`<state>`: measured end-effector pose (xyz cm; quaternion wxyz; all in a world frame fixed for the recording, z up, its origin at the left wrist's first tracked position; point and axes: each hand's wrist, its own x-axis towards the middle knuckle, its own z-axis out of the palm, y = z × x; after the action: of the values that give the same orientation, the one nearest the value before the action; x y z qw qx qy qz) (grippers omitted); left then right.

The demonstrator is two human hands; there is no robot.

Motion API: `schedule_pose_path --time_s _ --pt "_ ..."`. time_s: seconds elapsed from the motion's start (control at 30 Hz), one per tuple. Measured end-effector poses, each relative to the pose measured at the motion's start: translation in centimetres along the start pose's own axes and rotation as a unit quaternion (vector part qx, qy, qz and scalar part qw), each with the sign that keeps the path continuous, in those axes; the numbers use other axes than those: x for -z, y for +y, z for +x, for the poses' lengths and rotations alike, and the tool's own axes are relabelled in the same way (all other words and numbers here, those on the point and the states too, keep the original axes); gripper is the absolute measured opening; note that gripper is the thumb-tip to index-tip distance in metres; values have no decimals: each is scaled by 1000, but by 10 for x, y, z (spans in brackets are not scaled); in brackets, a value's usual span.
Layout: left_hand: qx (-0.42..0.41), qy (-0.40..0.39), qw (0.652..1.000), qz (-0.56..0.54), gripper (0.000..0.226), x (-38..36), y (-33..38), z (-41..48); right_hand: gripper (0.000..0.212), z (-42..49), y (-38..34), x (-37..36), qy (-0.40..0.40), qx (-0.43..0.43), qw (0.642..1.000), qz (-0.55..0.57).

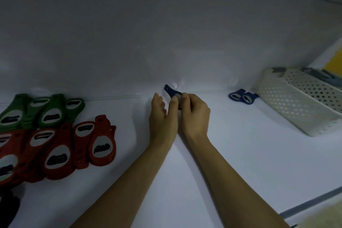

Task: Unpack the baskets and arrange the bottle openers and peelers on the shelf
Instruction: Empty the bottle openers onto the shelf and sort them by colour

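Head view: dim, perhaps white shelf (240, 144).

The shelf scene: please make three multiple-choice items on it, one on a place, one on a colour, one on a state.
1. Where is the white perforated basket?
A. far left of the shelf
B. right side of the shelf
C. in front of the green openers

2. What colour is the opener held in the hands?
A. blue
B. red
C. green

3. How do the red openers lie?
A. in the basket
B. flat and overlapping on the shelf
C. hanging on the wall

Key: 1 B, it stands at the right, beside two blue openers. 2 A, the blue opener is pinched between the left hand and the right hand. 3 B, they rest flat before the green openers.
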<state>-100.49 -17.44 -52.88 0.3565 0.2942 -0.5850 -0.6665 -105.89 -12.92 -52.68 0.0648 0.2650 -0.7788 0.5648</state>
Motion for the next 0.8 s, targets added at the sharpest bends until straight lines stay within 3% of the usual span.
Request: schedule_pose_path --time_s 0.17,0.4,0.5,0.57,0.63,0.67,0.8 --pt "-5 18 1000 -23 38 4 -4 7 23 -11 -2 -6 -147 54 986 49" --pt "-18 69 996 -50 15 6 -6 7 24 -11 -5 0 -151 55 983 94" --pt "-31 86 994 -65 18 8 -6 5 23 -9 -10 4 -81 11 987 136" --pt "-28 64 996 -57 22 7 -7 5 17 0 -2 12 -28 5 999 -31" --pt "-24 54 997 -52 26 6 -7 4 39 7 9 21 -68 -27 961 -265" --pt "-21 48 997 -58 26 6 -7 4 45 9 13 24 -96 -46 941 -321" --pt "-21 15 998 -58 21 6 -6 4 32 8 20 24 -97 -2 930 -354"
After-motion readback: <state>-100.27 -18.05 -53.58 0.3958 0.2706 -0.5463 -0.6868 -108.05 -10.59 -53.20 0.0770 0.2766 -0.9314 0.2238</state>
